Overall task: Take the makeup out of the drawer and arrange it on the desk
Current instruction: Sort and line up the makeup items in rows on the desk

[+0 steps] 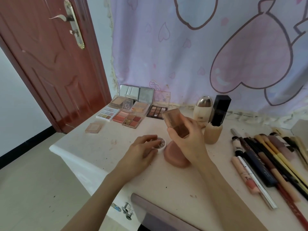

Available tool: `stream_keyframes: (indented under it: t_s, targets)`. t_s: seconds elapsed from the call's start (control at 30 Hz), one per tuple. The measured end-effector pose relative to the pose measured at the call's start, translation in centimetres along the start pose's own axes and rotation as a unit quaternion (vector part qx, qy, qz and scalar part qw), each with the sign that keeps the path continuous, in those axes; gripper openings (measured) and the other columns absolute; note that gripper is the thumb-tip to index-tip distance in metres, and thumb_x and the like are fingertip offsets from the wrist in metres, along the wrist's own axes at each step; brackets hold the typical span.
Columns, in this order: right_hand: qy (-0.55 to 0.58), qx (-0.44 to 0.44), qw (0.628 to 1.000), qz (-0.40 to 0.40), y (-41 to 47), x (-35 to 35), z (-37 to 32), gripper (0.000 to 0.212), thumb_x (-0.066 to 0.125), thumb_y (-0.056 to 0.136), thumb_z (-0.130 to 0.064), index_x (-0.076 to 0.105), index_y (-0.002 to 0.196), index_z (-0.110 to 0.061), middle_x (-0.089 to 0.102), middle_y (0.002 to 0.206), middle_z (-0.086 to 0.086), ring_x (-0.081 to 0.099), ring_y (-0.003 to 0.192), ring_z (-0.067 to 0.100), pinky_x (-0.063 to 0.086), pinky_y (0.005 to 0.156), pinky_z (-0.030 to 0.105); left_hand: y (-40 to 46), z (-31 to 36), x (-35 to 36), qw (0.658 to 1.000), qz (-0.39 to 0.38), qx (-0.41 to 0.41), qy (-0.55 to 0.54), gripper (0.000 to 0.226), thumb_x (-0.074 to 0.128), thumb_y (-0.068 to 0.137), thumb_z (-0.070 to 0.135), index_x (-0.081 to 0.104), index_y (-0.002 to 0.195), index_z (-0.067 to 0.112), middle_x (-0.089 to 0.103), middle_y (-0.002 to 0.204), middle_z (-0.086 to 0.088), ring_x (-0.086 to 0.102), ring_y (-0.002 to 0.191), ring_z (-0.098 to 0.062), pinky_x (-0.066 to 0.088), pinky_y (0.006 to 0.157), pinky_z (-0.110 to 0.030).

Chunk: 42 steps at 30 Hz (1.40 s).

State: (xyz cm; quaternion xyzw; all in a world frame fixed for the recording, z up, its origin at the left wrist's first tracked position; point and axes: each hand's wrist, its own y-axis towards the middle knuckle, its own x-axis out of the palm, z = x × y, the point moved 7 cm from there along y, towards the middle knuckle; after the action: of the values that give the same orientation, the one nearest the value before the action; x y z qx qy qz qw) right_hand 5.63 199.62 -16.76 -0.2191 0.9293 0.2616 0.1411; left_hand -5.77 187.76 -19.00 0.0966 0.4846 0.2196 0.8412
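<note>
My right hand [186, 140] grips a translucent brown rectangular makeup case [175, 120] and holds it tilted above the desk [103, 155]. Over a small round white jar [160, 144] lies my left hand [141, 152], its fingertips resting on the jar's lid. A pink teardrop sponge [173, 155] lies right of the jar, under my right wrist. Several open eyeshadow and blush palettes [128, 115] sit at the desk's back left. The open drawer [150, 207] shows at the bottom edge; its inside is hidden.
A row of several brushes and pencils [270, 160] covers the desk's right side. A beige bottle [202, 109], a black bottle [220, 110] and a beige sponge holder [213, 132] stand at the back. A small closed compact [95, 127] lies near the left edge. A red door [50, 64] stands left.
</note>
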Motion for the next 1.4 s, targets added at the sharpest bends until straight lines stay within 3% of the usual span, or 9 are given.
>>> stream_keyframes:
  t_s: [0.3,0.43,0.63,0.73,0.83,0.97,1.13,1.3,1.4]
  targets:
    - [0.055,-0.005,0.998,0.001,-0.4,-0.5,-1.0,0.047,0.065,0.071,-0.049,0.054,0.117,-0.046,0.054,0.113,-0.011,0.049,0.111,0.011,0.04,0.093,0.023,0.2,2.1,-1.4,0.998,0.055,-0.008,-0.035,0.041,0.054,0.092,0.019,0.048,0.133,0.02,0.047,0.134,0.005,0.042,0.123,-0.009,0.03,0.101,-0.013]
    - [0.121,0.017,0.992,-0.017,-0.2,-0.9,-1.3,0.039,0.066,0.068,-0.052,0.044,0.09,-0.076,0.05,0.11,-0.029,0.052,0.11,0.004,0.045,0.093,0.026,1.8,2.9,-3.5,0.956,0.131,-0.114,-0.239,0.023,0.05,0.094,0.022,0.06,0.114,0.023,0.066,0.105,0.01,0.062,0.094,-0.002,0.049,0.079,-0.012]
    - [0.023,-0.034,0.998,-0.045,-0.6,-0.3,-2.1,0.053,0.067,0.072,-0.047,0.047,0.121,-0.045,0.044,0.118,-0.02,0.041,0.117,0.005,0.035,0.09,0.012,3.8,4.1,-3.9,0.929,0.116,-0.163,-0.312,0.017,0.057,0.09,0.02,0.066,0.077,0.012,0.067,0.066,0.004,0.063,0.066,-0.008,0.054,0.072,-0.022]
    - [0.176,0.018,0.984,-0.019,-0.1,-1.0,-1.5,0.043,0.065,0.085,-0.027,0.051,0.126,-0.031,0.059,0.116,-0.011,0.056,0.107,0.002,0.046,0.086,0.017,3.8,3.1,-4.5,0.923,0.144,-0.185,-0.305,0.014,0.053,0.092,0.013,0.067,0.093,0.01,0.068,0.076,0.0,0.062,0.072,-0.011,0.052,0.075,-0.023]
    - [0.267,0.065,0.961,-0.028,0.2,-1.1,-0.8,0.022,0.055,0.092,-0.019,0.07,0.101,-0.032,0.072,0.098,-0.009,0.066,0.093,0.007,0.052,0.077,0.022,3.9,2.4,-5.3,0.918,0.15,-0.185,-0.317,0.019,0.05,0.094,0.011,0.067,0.1,0.009,0.069,0.089,-0.013,0.059,0.079,-0.014,0.051,0.083,-0.031]
    - [0.393,0.129,0.901,-0.132,-0.2,0.3,-0.6,0.026,0.056,0.088,-0.012,0.078,0.082,-0.024,0.074,0.084,0.001,0.07,0.077,0.015,0.055,0.066,0.025,4.8,2.3,-5.8,0.918,0.16,-0.189,-0.311,0.015,0.054,0.092,0.015,0.068,0.098,0.015,0.066,0.078,0.007,0.056,0.066,0.006,0.045,0.066,-0.011]
    - [0.409,0.181,0.888,-0.103,-0.3,0.5,0.4,0.02,0.055,0.09,-0.006,0.071,0.08,-0.012,0.073,0.078,0.006,0.071,0.072,0.019,0.055,0.06,0.025,5.5,3.2,-6.3,0.977,0.128,-0.154,-0.068,0.021,0.057,0.089,0.023,0.067,0.108,0.018,0.066,0.093,0.002,0.059,0.086,-0.013,0.046,0.078,-0.026]
    - [0.442,0.197,0.871,-0.08,-0.4,0.5,0.5,0.008,0.057,0.09,-0.006,0.063,0.084,-0.005,0.071,0.071,0.004,0.07,0.068,0.016,0.056,0.062,0.026,4.9,4.9,-3.5,0.995,0.043,-0.087,-0.01,0.07,0.066,0.072,0.05,0.046,0.13,0.015,0.046,0.124,-0.001,0.044,0.109,-0.012,0.026,0.082,-0.003]
    - [0.47,0.215,0.851,-0.093,-0.6,0.6,0.6,0.002,0.063,0.084,-0.006,0.061,0.083,-0.004,0.068,0.066,0.004,0.069,0.063,0.016,0.055,0.06,0.026,4.8,4.9,-2.6,0.996,0.016,-0.083,-0.014,0.095,0.071,0.072,0.046,0.021,0.145,0.01,0.032,0.142,-0.003,0.03,0.129,-0.014,0.019,0.096,-0.01]
